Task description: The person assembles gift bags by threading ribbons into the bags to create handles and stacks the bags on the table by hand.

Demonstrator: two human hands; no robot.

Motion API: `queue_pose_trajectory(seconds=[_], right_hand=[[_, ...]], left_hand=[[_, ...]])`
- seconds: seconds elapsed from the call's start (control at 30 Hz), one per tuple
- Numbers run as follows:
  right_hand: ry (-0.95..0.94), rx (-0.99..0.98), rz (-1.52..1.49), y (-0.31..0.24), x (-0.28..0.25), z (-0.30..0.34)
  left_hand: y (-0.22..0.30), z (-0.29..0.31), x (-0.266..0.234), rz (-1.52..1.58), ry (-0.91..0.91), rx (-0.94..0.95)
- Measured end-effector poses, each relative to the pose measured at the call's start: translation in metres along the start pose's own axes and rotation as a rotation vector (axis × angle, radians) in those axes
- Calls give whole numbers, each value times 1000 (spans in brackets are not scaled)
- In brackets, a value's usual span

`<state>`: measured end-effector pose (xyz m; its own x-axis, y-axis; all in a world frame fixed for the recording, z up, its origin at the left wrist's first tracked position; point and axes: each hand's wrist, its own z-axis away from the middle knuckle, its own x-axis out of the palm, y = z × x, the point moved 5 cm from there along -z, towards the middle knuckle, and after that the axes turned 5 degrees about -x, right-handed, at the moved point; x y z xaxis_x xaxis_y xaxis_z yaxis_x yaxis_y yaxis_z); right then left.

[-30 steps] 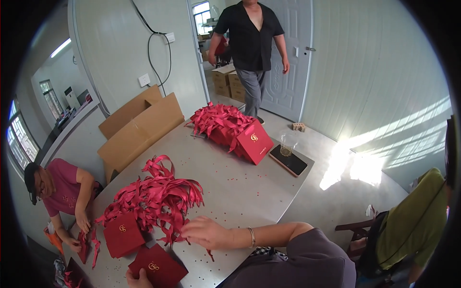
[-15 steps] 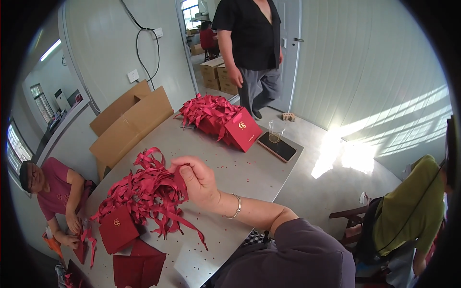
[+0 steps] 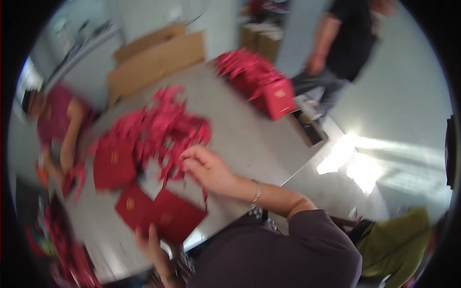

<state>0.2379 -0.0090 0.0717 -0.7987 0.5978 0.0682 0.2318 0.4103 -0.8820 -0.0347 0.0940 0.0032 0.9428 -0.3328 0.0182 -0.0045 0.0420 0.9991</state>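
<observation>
Red bag (image 3: 178, 217); left hand (image 3: 156, 249) touching, fingers parted; right hand (image 3: 211, 169) curled.

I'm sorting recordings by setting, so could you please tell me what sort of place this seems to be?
Probably a workshop or packing room: red bags and heaped red ribbons lie on a grey table, with a brown cardboard box standing beyond it.

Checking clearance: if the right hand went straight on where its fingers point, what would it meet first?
The right hand would likely meet the nearer heap of red ribbons first, just to its left. Blur leaves its height unclear, so it might pass above.
</observation>
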Motion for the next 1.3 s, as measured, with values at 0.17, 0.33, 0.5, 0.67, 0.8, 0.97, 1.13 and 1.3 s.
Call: queue_pose_trajectory(seconds=[0.17, 0.33, 0.5, 0.67, 0.8, 0.97, 1.13, 1.3], right_hand=[[-323, 368, 86, 31, 42, 68], [-523, 179, 456, 54, 62, 89], [-542, 9, 565, 44, 73, 95], [-525, 16, 572, 41, 72, 97], [-469, 5, 481, 29, 72, 79], [-454, -149, 482, 31, 83, 61], [-440, -56, 482, 40, 89, 62], [-450, -40, 492, 39, 95, 59]], left_hand=[[-19, -1, 5, -231, 163, 25], [2, 17, -4, -746, 426, 228], [21, -7, 32, -1049, -54, 478], [10, -29, 44, -1133, -190, 299], [20, -31, 40, -897, -195, 258], [-1, -27, 38, -539, -394, -119], [-2, -23, 32, -369, -387, -288], [-3, -20, 31, -384, -373, -196]])
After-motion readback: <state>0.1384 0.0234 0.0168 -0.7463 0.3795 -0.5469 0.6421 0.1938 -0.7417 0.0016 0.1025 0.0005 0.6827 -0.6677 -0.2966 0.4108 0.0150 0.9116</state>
